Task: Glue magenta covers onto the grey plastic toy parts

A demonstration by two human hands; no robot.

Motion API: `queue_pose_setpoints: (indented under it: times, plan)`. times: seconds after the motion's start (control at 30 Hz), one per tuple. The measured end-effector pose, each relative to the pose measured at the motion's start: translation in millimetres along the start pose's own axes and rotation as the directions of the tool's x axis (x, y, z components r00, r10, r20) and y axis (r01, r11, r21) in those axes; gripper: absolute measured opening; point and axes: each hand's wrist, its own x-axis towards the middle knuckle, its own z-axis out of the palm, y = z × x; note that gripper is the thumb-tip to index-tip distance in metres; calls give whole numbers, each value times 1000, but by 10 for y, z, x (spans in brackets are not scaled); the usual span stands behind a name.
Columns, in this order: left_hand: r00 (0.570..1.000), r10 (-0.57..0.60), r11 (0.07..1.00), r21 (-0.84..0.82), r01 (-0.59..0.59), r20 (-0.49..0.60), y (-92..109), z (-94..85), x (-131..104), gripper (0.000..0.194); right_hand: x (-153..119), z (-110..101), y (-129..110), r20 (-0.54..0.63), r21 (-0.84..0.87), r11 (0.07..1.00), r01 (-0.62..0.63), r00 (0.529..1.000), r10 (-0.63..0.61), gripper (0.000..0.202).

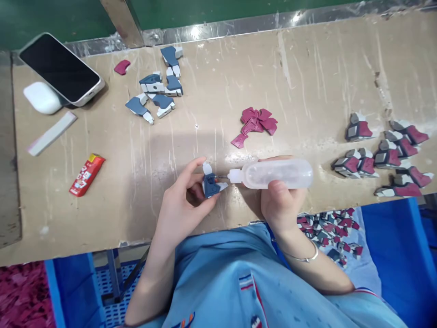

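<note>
Landmark: the translucent squeeze bottle [278, 174], held level over the worktable [211, 132] with its nozzle aimed left. Right hand [282, 212] grips the bottle, thumb on its near side; left hand [180, 205] pinches a blue-and-white plastic piece [210, 187] between thumb and fingers, just left of the bottle, thin tip at the piece; contact unclear. Tabletop tan, worn, streaked with pale drips and scuffs, metal edging strip [232, 27] along the far side, green panel [205, 13] beyond, brownish post [123, 20] far left of the bottle. Beyond the bottle, slightly left: small cluster of magenta parts [251, 124]. Farther off to its left: group of blue-and-white parts [174, 84], then a lone magenta part [122, 67]. Well left of the bottle: phone [61, 70], white rounded case [43, 98] against it, pale strip [52, 133], red packet [87, 175]. Right of the bottle: loose rows of gray, white and magenta assemblies [387, 157]. Below table level, right and nearer than the bottle: more assemblies heaped [327, 230], blue bin [399, 255] beside them. Below, far left of the bottle: magenta parts piled [23, 294], another blue bin wall [77, 291] next to them.
</note>
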Motion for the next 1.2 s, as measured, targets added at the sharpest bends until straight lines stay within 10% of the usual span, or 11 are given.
queue_pose_setpoints:
  times: [0.63,1.2]
  plan:
    - [990,141,990,-7,-141,-13,-69,25,1,65,-12,-50,109,-7,-135,917,376,925,-380,37]
    - [988,152,988,27,-152,8,-75,12,-19,70,-74,-90,75,117,-190,885,424,905,-408,38]
